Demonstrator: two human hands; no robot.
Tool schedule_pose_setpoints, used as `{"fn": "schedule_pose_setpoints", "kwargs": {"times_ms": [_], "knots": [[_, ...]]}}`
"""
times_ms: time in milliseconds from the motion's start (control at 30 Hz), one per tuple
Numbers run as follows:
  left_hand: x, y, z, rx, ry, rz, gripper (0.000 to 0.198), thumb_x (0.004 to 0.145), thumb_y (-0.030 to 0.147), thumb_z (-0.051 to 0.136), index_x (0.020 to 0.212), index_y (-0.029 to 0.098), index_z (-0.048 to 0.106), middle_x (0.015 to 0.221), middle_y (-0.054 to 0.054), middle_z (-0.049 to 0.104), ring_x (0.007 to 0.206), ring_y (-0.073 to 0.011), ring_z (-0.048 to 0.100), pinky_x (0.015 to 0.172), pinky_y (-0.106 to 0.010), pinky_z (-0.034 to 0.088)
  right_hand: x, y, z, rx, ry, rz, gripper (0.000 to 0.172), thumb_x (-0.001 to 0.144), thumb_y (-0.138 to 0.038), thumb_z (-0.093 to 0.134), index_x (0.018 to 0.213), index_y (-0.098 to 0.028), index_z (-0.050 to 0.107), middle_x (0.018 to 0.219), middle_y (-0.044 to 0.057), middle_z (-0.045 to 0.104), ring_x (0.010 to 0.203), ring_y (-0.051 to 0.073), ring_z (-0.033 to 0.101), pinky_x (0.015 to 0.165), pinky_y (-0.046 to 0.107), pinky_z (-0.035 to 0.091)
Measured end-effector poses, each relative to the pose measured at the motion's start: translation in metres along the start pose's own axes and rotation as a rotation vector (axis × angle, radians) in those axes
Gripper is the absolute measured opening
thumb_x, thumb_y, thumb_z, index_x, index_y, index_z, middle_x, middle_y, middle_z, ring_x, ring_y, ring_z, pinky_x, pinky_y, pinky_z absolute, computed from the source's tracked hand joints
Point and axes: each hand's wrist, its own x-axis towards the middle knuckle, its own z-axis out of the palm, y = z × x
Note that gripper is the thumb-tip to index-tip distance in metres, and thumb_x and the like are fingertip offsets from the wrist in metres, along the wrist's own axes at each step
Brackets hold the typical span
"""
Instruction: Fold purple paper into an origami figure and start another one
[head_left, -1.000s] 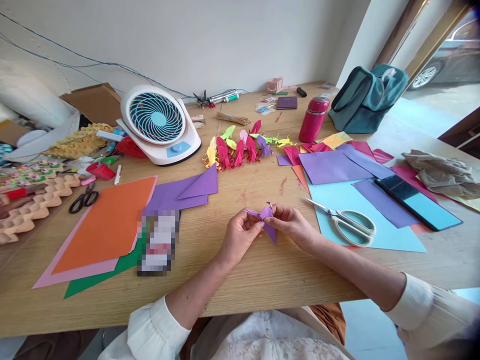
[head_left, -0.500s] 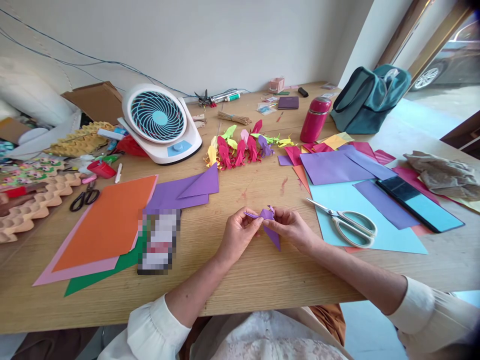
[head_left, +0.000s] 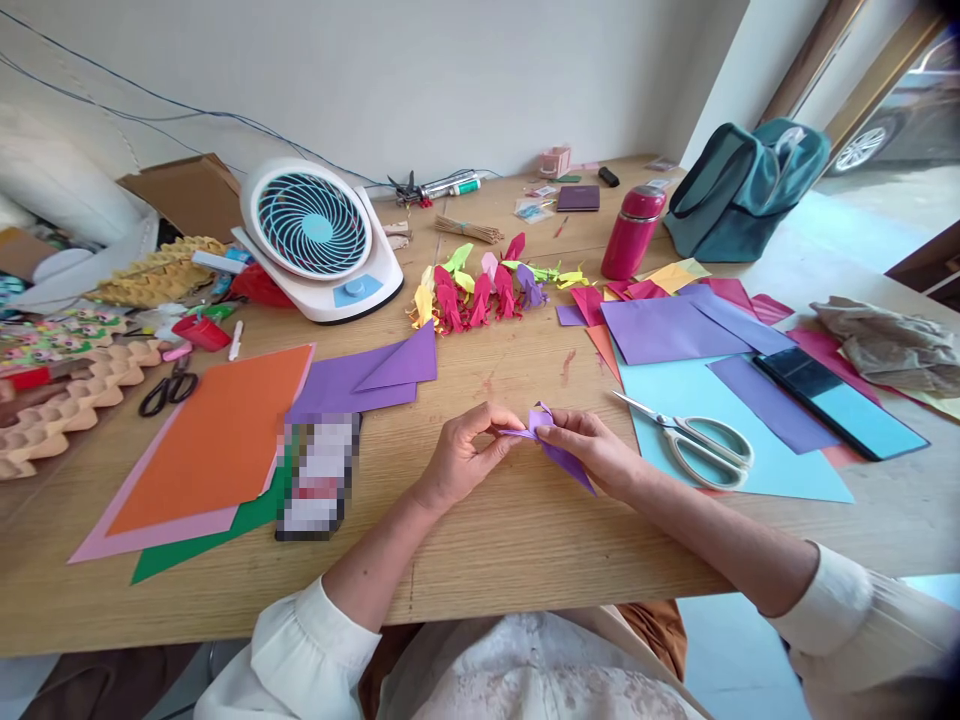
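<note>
My left hand (head_left: 466, 455) and my right hand (head_left: 592, 448) both pinch a small folded purple paper figure (head_left: 559, 453) just above the wooden table (head_left: 487, 545), near its front edge. The left fingers grip one thin pointed end. The right fingers hold the middle, and a long purple point sticks out down and to the right. Both hands are closed on the paper.
A row of folded paper figures (head_left: 480, 290) lies behind my hands, near a white desk fan (head_left: 319, 240). Purple sheets (head_left: 367, 380), orange paper (head_left: 217, 440), scissors (head_left: 694, 445) on light blue paper, a pink bottle (head_left: 631, 232), a teal bag (head_left: 742, 185) and black scissors (head_left: 169, 385) surround them.
Both hands have turned the purple figure, so its long point now sticks out lower right. The hands sit slightly further apart.
</note>
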Motion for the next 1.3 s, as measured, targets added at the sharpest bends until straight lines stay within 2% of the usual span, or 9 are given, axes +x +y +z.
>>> {"fn": "schedule_pose_setpoints", "kwargs": {"times_ms": [167, 433, 567, 767, 900, 1100, 1300], "knots": [[0.002, -0.001, -0.009, 0.08, -0.127, 0.165, 0.01, 0.093, 0.024, 0.06, 0.094, 0.02, 0.069, 0.092, -0.007, 0.07, 0.089, -0.0165, 0.066, 0.083, -0.029, 0.051, -0.001, -0.002, 0.001, -0.059, -0.056, -0.012, 0.043, 0.08, -0.062, 0.069, 0.085, -0.019, 0.067, 0.066, -0.003, 0.048, 0.057, 0.01, 0.035, 0.053, 0.026, 0.024], [0.002, 0.001, -0.016, 0.235, -0.237, 0.253, 0.018, 0.096, 0.024, 0.055, 0.097, 0.023, 0.073, 0.097, -0.007, 0.072, 0.089, -0.0165, 0.067, 0.083, -0.028, 0.051, 0.0, -0.003, 0.002, -0.14, -0.056, -0.007, 0.045, 0.079, -0.063, 0.069, 0.085, -0.018, 0.069, 0.065, -0.002, 0.051, 0.056, 0.01, 0.035, 0.051, 0.025, 0.024], [0.001, 0.002, -0.016, 0.308, -0.215, 0.307, 0.018, 0.096, 0.021, 0.055, 0.099, 0.024, 0.072, 0.096, -0.005, 0.075, 0.088, -0.0159, 0.069, 0.081, -0.028, 0.048, 0.0, -0.005, 0.003, -0.122, -0.057, -0.002, 0.047, 0.076, -0.064, 0.071, 0.084, -0.018, 0.07, 0.064, -0.002, 0.051, 0.056, 0.01, 0.036, 0.051, 0.025, 0.023], [0.0, 0.005, -0.016, 0.362, -0.223, 0.266, 0.02, 0.098, 0.024, 0.053, 0.098, 0.024, 0.073, 0.093, -0.004, 0.078, 0.085, -0.0154, 0.071, 0.079, -0.027, 0.048, -0.001, -0.006, 0.004, -0.088, -0.062, -0.015, 0.045, 0.075, -0.063, 0.072, 0.082, -0.019, 0.07, 0.066, -0.001, 0.054, 0.058, 0.011, 0.038, 0.052, 0.024, 0.026], [-0.002, 0.004, -0.017, 0.416, -0.227, 0.303, 0.022, 0.099, 0.024, 0.051, 0.1, 0.024, 0.073, 0.095, -0.004, 0.078, 0.085, -0.0149, 0.071, 0.079, -0.027, 0.049, -0.001, -0.004, 0.004, -0.071, -0.062, -0.029, 0.045, 0.074, -0.064, 0.073, 0.082, -0.019, 0.07, 0.065, -0.002, 0.052, 0.058, 0.011, 0.037, 0.054, 0.025, 0.026], [-0.003, 0.002, -0.018, 0.417, -0.111, 0.427, 0.016, 0.094, 0.015, 0.059, 0.1, 0.023, 0.072, 0.097, -0.004, 0.077, 0.088, -0.0148, 0.071, 0.079, -0.026, 0.048, -0.001, -0.01, 0.006, -0.013, -0.079, -0.049, 0.036, 0.073, -0.054, 0.078, 0.081, -0.02, 0.07, 0.066, -0.003, 0.051, 0.059, 0.011, 0.036, 0.056, 0.025, 0.028], [-0.003, -0.002, -0.018, 0.364, -0.074, 0.418, 0.017, 0.091, 0.014, 0.062, 0.1, 0.024, 0.072, 0.095, -0.004, 0.076, 0.088, -0.0149, 0.07, 0.081, -0.026, 0.049, 0.001, -0.011, 0.005, 0.014, -0.092, -0.056, 0.035, 0.07, -0.049, 0.083, 0.075, -0.018, 0.068, 0.065, -0.003, 0.049, 0.061, 0.011, 0.038, 0.058, 0.025, 0.03]]}}
